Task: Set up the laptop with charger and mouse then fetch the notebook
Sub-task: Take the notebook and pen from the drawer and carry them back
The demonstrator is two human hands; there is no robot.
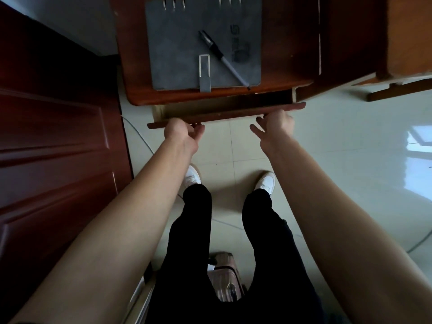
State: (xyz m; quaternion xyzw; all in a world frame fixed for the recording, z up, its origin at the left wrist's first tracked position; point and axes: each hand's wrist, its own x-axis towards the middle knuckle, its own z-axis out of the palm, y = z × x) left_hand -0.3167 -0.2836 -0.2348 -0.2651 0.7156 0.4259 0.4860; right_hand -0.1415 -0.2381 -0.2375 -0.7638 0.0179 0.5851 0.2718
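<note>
Our left hand [182, 134] and right hand [275, 126] curl their fingers on the drawer front [233, 114]. The notebook [187, 43] lies on the tabletop [292, 54] just beyond them, long axis pointing away from us, nearer our left hand.

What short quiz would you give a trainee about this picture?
1. True or false: the black pen lies on the grey ring-bound notebook.
2. What do the left hand and the right hand grip? A) dark red door B) brown wooden drawer front C) pink suitcase
3. Fill in: the drawer front is partly ____.
Key: 1 true; 2 B; 3 open.
</note>
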